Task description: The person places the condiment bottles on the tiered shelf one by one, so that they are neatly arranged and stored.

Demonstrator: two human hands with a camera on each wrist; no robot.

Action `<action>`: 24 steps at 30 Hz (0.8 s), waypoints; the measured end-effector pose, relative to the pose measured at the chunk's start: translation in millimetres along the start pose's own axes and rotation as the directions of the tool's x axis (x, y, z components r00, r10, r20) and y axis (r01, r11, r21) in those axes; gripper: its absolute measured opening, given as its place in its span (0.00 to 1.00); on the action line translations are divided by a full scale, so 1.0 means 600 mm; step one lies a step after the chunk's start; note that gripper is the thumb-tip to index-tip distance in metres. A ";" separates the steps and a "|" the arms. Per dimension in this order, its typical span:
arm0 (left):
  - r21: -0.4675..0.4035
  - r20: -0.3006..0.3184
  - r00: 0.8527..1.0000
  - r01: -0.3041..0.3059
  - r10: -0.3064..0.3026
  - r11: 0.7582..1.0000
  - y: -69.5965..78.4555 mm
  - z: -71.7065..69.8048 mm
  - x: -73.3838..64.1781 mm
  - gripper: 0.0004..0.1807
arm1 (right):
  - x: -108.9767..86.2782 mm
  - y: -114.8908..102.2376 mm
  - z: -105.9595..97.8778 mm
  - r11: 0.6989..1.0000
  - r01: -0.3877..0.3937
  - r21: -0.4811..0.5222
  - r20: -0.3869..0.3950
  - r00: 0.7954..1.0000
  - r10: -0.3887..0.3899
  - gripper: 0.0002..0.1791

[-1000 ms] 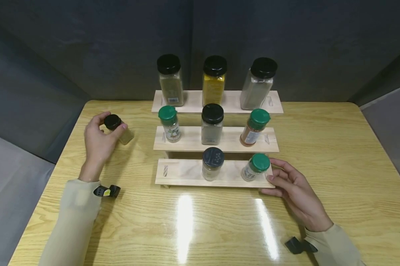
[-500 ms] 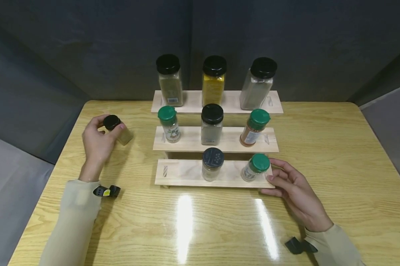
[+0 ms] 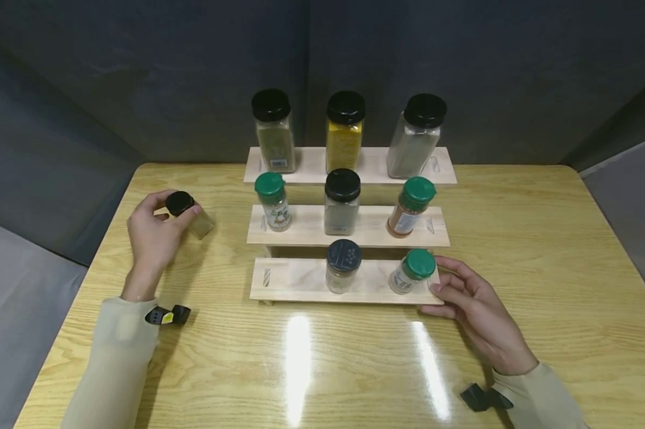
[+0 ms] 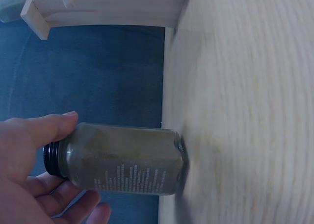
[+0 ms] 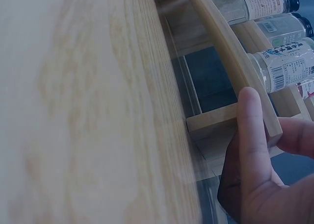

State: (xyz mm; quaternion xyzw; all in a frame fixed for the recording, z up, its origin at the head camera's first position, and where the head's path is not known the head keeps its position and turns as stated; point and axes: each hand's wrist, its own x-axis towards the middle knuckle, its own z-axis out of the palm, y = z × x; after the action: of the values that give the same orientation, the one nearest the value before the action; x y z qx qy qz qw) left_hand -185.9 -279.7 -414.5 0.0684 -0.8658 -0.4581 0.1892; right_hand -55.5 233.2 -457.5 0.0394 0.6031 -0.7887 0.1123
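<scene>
My left hand [image 3: 153, 235] pinches a spice jar [image 3: 201, 225] by its neck, just below the black lid, at the left of the table. In the left wrist view the jar [image 4: 125, 158] has brownish contents and printed text, with its base right at the tabletop. The thumb lies on one side and the fingers on the other. A three-step wooden spice rack [image 3: 301, 280] stands mid-table. My right hand [image 3: 478, 316] grips the right end of its lowest step; in the right wrist view a finger [image 5: 252, 121] presses that board's edge.
Three tall black-lidded jars, one with yellow contents [image 3: 344, 146], stand on the top step. The middle step bears two green-lidded jars and a black-lidded jar [image 3: 341, 211]. A dark-lidded shaker [image 3: 343, 268] and a green-lidded jar [image 3: 403, 279] stand on the lowest. Dark curtains [image 3: 220, 77] hang behind.
My left hand and the jar in it have shifted slightly toward me, the hand also a little to the left. My right hand stays on the rack's end.
</scene>
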 end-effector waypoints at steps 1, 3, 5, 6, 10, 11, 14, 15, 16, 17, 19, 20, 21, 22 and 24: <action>-0.002 0.000 1.000 -0.005 0.005 1.000 0.001 -0.001 -0.002 0.28 | 0.000 0.000 0.000 1.000 0.002 0.001 0.002 1.000 -0.002 0.23; -0.002 -0.004 1.000 -0.018 0.018 1.000 0.003 -0.003 -0.006 0.28 | 0.000 0.001 0.000 1.000 0.004 0.002 0.005 1.000 -0.004 0.23; -0.009 -0.008 0.999 -0.032 0.032 0.999 0.007 -0.005 -0.009 0.27 | 0.000 0.002 -0.001 1.000 0.006 0.002 0.008 1.000 -0.006 0.23; -0.013 -0.009 0.999 -0.039 0.039 0.999 0.009 -0.006 -0.011 0.27 | 0.000 0.002 -0.001 1.000 0.008 -0.002 0.009 1.000 -0.008 0.23; -0.035 -0.013 0.998 -0.061 0.061 0.998 0.020 -0.011 -0.019 0.27 | 0.001 0.001 -0.001 1.000 0.006 -0.009 0.004 1.000 -0.006 0.23; -0.039 -0.013 0.998 -0.066 0.065 0.997 0.023 -0.013 -0.022 0.27 | 0.001 0.000 -0.001 1.000 0.003 -0.010 0.001 1.000 -0.003 0.23; -0.043 -0.017 0.996 -0.088 0.087 0.995 0.034 -0.018 -0.031 0.27 | 0.002 0.000 -0.001 1.000 -0.004 -0.012 -0.005 1.000 0.004 0.23; -0.043 -0.019 0.995 -0.097 0.096 0.994 0.037 -0.020 -0.033 0.27 | 0.002 0.000 -0.002 1.000 -0.005 -0.011 -0.007 1.000 0.005 0.23; -0.046 -0.024 0.993 -0.113 0.112 0.993 0.041 -0.021 -0.036 0.26 | 0.002 0.000 -0.002 1.000 -0.005 -0.010 -0.008 1.000 0.005 0.23; -0.051 -0.028 0.991 -0.131 0.130 0.990 0.044 -0.023 -0.038 0.26 | 0.002 0.000 -0.002 1.000 -0.005 -0.008 -0.007 1.000 0.005 0.23; -0.058 -0.035 0.986 -0.162 0.160 0.985 0.051 -0.027 -0.043 0.26 | 0.002 0.000 -0.002 1.000 -0.001 -0.006 -0.004 1.000 0.001 0.23; -0.065 -0.038 0.984 -0.175 0.173 0.982 0.054 -0.028 -0.046 0.25 | 0.002 0.000 -0.002 1.000 0.002 -0.006 -0.002 1.000 -0.002 0.23; -0.072 -0.041 0.981 -0.190 0.187 0.979 0.058 -0.030 -0.049 0.25 | 0.002 0.000 -0.002 1.000 0.004 -0.006 0.001 1.000 -0.004 0.23; -0.075 -0.043 0.978 -0.205 0.203 0.976 0.062 -0.032 -0.053 0.24 | 0.003 0.001 -0.002 1.000 0.006 -0.004 0.005 1.000 -0.006 0.23; -0.082 -0.043 0.972 -0.233 0.230 0.969 0.070 -0.036 -0.060 0.24 | 0.003 0.001 -0.002 1.000 0.009 0.001 0.012 1.000 -0.009 0.23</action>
State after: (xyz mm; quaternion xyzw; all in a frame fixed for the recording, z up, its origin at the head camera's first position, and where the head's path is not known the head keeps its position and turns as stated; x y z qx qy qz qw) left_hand -142.3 -261.8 -378.7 -0.0338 -0.8440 -0.4688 0.2584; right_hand -57.5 234.1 -458.9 0.0318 0.6021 -0.7898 0.1125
